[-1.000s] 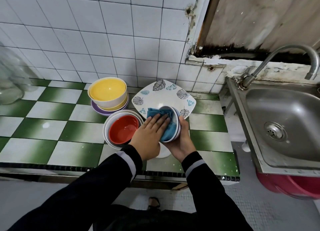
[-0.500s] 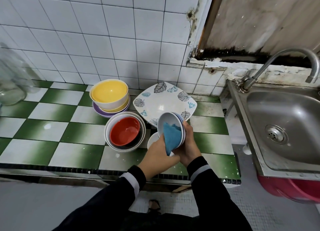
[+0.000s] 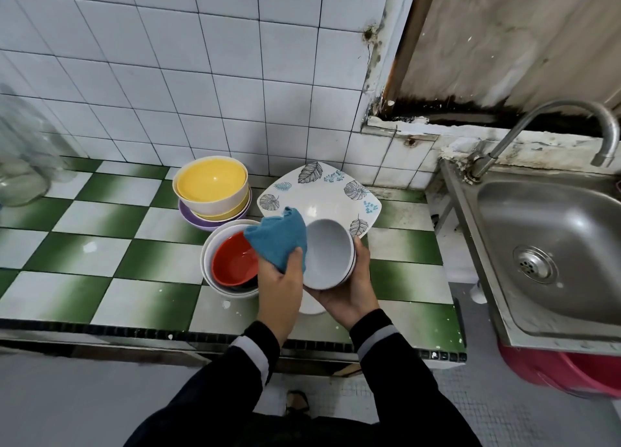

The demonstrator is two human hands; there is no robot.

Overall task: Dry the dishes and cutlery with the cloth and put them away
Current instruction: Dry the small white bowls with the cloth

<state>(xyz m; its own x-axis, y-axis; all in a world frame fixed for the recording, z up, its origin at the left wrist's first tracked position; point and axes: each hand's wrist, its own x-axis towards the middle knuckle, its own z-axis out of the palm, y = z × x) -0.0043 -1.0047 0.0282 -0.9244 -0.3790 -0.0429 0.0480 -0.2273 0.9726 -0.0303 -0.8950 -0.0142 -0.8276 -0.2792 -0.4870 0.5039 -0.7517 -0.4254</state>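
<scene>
My right hand grips a small white bowl from below, tilted so its inside faces me. Just left of the bowl's rim, my left hand pinches a blue cloth, which is out of the bowl. Under them on the counter sits a red bowl nested in a white bowl. Behind stand a stack of yellow bowls on a purple dish and a square leaf-patterned plate. Another white dish peeks out under my hands.
The green and white checkered counter runs left, with a glass jar at its far left. A steel sink with a curved tap lies to the right. A red tub sits below the sink.
My left hand drew the cloth out of the white bowl and off to its left. The bowl's inside is now bare and turned toward me.
</scene>
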